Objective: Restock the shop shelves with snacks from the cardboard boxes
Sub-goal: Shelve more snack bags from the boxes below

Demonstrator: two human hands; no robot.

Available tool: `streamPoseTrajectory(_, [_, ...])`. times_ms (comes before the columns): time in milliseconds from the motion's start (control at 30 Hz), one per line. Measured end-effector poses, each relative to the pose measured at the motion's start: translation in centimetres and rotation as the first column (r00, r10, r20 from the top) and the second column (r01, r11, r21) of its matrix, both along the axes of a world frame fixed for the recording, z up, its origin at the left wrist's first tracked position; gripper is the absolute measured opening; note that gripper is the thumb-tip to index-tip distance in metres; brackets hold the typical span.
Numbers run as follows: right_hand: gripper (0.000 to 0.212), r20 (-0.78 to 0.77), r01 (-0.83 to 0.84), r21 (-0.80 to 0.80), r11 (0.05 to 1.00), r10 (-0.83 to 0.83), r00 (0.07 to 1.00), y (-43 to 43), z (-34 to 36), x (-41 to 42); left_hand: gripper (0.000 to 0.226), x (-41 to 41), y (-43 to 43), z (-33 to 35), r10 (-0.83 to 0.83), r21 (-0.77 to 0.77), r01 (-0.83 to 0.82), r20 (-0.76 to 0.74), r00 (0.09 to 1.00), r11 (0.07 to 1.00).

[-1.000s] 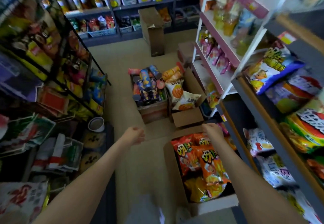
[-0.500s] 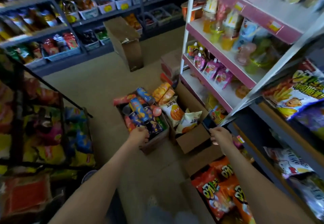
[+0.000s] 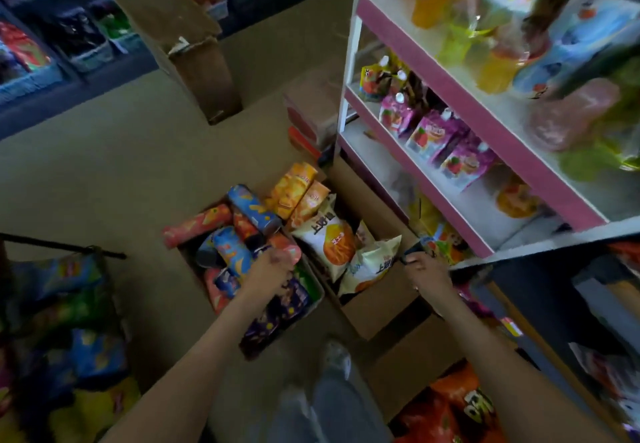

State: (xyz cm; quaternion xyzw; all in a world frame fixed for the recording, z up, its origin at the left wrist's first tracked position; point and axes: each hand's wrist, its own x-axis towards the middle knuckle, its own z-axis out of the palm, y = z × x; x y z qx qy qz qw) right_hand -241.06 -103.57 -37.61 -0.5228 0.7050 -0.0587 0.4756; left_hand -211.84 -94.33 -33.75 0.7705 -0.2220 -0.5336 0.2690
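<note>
A person stands in a shop aisle on a beige floor [image 3: 104, 179], both bare forearms reaching down toward the centre of the frame. The left hand [image 3: 273, 267] lies on top of a brown open cardboard box [image 3: 318, 288] packed with round snack tubes, among them a blue printed tube [image 3: 252, 208] and a red-orange tube [image 3: 197, 224]. Its fingers are curled against the tubes, but blur hides whether the grip is clamped on one.

The right hand [image 3: 424, 271] is just right of centre, at the far corner of a second brown cardboard box [image 3: 377, 307] holding white crisp bags with an orange print [image 3: 329, 234]. Its fingers curl beside a small dark object [image 3: 414, 250]; I cannot tell whether the grip has closed on it.

Orange snack packets [image 3: 294, 186] stand at the far edge between the two boxes. At the lower right, a third cardboard box [image 3: 408, 356] holds orange-red bags [image 3: 450, 404]. A white rack with pink shelf edges [image 3: 485, 124] fills the upper right, carrying purple spouted pouches [image 3: 429, 134]. A tall brown cardboard box [image 3: 194, 61] stands at the upper centre. A grey-trousered leg [image 3: 332, 408] shows at the bottom.
</note>
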Motion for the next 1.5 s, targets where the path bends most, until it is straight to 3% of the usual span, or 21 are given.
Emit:
streamPoseTrajectory(100, [0.034,-0.129,-0.234,0.006,0.972,0.233,0.964,-2.9,-9.1,1.9,0.004,0.3,-4.3,-6.3,-0.095,-0.041,0.093,-0.037,0.995,0.995])
streamPoseTrajectory(133, [0.041,-0.192,-0.368,0.027,0.929,0.366,0.911,-3.4,-13.0,2.0,0.003,0.2,-5.6,-8.8,-0.096,-0.035,0.093,-0.07,0.993,0.995])
streamPoseTrajectory(200, [0.054,-0.301,-0.622,0.124,0.773,0.627,0.719,-4.0,-18.9,2.7,0.003,-0.1,-7.6,-13.2,-0.045,0.026,0.048,-0.118,0.992,0.999])
streamPoseTrajectory(267, [0.051,-0.304,-0.705,0.182,0.686,0.721,0.623,-4.5,-21.7,4.3,0.015,-0.4,-9.0,-17.2,-0.032,0.05,0.04,-0.136,0.99,0.998])
streamPoseTrajectory(300, [0.046,-0.349,-0.727,0.126,0.675,0.716,0.604,-4.8,-22.4,5.2,0.017,-0.6,-9.3,-18.5,-0.047,0.046,0.054,-0.134,0.99,0.997])
streamPoseTrajectory(400, [0.038,-0.4,-0.656,-0.023,0.755,0.594,0.698,-5.1,-25.0,5.9,0.014,-1.3,-9.4,-21.7,-0.121,0.024,0.123,-0.098,0.988,0.992])
streamPoseTrajectory(433, [0.03,-0.402,-0.661,-0.001,0.751,0.604,0.688,-5.2,-25.7,5.6,0.012,-1.5,-9.3,-22.6,-0.153,0.031,0.157,-0.103,0.983,0.987])
streamPoseTrajectory(500, [0.036,-0.431,-0.688,0.01,0.725,0.624,0.652,-5.4,-26.4,5.1,0.014,-2.0,-9.0,-24.2,-0.186,0.037,0.192,-0.123,0.975,0.981])
streamPoseTrajectory(700, [0.029,-0.308,-0.662,-0.07,0.746,0.615,0.726,-6.1,-27.0,4.5,0.024,-3.4,-9.4,-25.2,-0.207,0.023,0.213,-0.145,0.967,0.977])
streamPoseTrajectory(800, [0.032,-0.28,-0.678,-0.21,0.705,0.62,0.732,-6.6,-24.9,4.2,0.048,-3.9,-9.6,-24.9,-0.321,-0.045,0.319,-0.215,0.922,0.947])
streamPoseTrajectory(900, [0.014,-0.207,-0.623,-0.347,0.701,0.591,0.78,-7.7,-21.4,4.0,0.081,-4.5,-10.1,-24.0,-0.504,-0.137,0.485,-0.249,0.827,0.864])
streamPoseTrajectory(1033, [0.016,-0.014,-0.465,-0.405,0.787,0.503,0.864,-9.9,-15.5,5.0,0.108,-5.2,-11.1,-23.2,-0.632,-0.175,0.616,-0.057,0.772,0.768])
streamPoseTrajectory(1133, [0.012,0.144,-0.335,-0.42,0.843,0.426,0.893,-12.0,-12.2,6.5,0.118,-5.2,-12.4,-21.8,-0.603,-0.198,0.625,0.164,0.781,0.755])
streamPoseTrajectory(1267, [0.013,0.233,-0.277,-0.474,0.836,0.422,0.876,-14.3,-9.4,8.3,0.11,-3.8,-14.1,-20.3,-0.404,-0.354,0.586,0.469,0.786,0.729])
streamPoseTrajectory(1500, [0.019,0.337,-0.207,-0.53,0.823,0.428,0.839,-15.5,-7.9,9.5,0.104,-1.1,-15.9,-19.1,-0.358,-0.379,0.671,0.625,0.694,0.637])
